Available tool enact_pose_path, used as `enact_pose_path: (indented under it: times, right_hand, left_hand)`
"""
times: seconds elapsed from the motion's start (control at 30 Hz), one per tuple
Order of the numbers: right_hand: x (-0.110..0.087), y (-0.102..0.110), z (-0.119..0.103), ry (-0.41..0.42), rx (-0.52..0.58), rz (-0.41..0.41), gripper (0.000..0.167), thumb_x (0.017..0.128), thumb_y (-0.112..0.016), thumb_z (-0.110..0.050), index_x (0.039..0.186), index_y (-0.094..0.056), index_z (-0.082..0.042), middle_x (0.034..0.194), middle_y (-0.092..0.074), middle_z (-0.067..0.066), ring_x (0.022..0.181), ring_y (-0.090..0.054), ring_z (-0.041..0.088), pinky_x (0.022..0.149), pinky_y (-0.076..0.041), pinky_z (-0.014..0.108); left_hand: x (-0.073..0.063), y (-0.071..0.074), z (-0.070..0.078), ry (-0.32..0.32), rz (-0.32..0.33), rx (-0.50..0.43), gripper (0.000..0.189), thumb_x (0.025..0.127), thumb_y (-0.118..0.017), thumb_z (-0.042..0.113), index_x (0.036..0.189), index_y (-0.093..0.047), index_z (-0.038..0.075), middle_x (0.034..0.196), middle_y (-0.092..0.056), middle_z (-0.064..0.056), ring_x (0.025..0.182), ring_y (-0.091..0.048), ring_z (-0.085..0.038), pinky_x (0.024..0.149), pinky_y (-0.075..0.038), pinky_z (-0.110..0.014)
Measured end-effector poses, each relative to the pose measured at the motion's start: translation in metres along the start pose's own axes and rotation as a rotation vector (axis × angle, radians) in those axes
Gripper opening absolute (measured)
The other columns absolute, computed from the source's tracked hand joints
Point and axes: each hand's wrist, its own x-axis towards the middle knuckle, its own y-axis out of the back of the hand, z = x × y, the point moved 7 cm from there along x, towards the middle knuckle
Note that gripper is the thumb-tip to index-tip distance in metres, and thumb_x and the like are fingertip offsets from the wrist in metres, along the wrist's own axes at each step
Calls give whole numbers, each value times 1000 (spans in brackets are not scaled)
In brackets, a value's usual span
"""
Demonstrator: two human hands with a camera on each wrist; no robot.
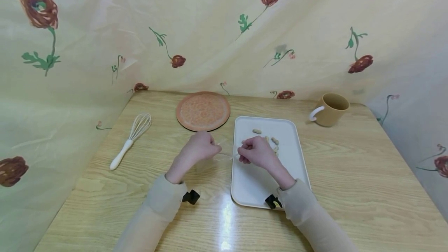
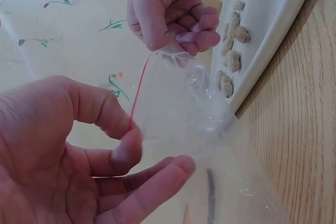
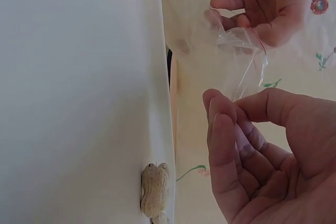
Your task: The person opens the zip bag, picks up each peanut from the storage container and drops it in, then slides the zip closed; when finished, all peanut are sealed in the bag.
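Note:
Between my hands hangs a clear plastic zip bag (image 2: 184, 103) with a red line along its top edge. My left hand (image 1: 201, 146) pinches one end of that edge between thumb and forefinger. At the other end, my right hand (image 1: 258, 152) pinches the bag over the left side of a white tray (image 1: 259, 184). The bag looks flat, and its lower part is hard to make out in the head view. Several peanuts in the shell (image 3: 155, 190) lie on the tray, some hidden behind my right hand in the head view.
A round orange-brown patterned mat (image 1: 203, 111) lies behind my left hand. To the left is a whisk (image 1: 130, 139) with a white handle. A tan mug (image 1: 330, 110) with a white handle stands at the back right, near the flowered cloth (image 1: 210, 30).

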Motion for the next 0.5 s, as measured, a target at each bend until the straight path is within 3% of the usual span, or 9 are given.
enact_pose_path:
  times: [0.27,0.37,0.5]
  right_hand:
    - [0,0,-1,-9,4,-4,23,92,-60,-4,71,-69,0,62,-68,5,55,-64,16,56,-54,29]
    - [-1,0,-2,-11,17,-5,22,92,-60,-3,72,-69,0,62,-68,6,55,-64,16,56,-55,30]
    - [0,1,-1,-13,16,-2,22,92,-59,-3,73,-69,1,62,-68,6,55,-64,15,55,-55,30]
  left_hand:
    - [1,-4,4,-86,-43,-3,44,93,-62,23,55,-40,16,52,-32,6,47,-30,-9,47,-26,-25]
    - [2,-3,6,-119,-34,2,45,96,-62,29,57,-43,16,53,-34,6,48,-32,-9,49,-27,-25]
    - [3,1,9,-162,15,-17,36,98,-61,25,66,-51,12,58,-43,4,53,-40,-11,52,-34,-27]
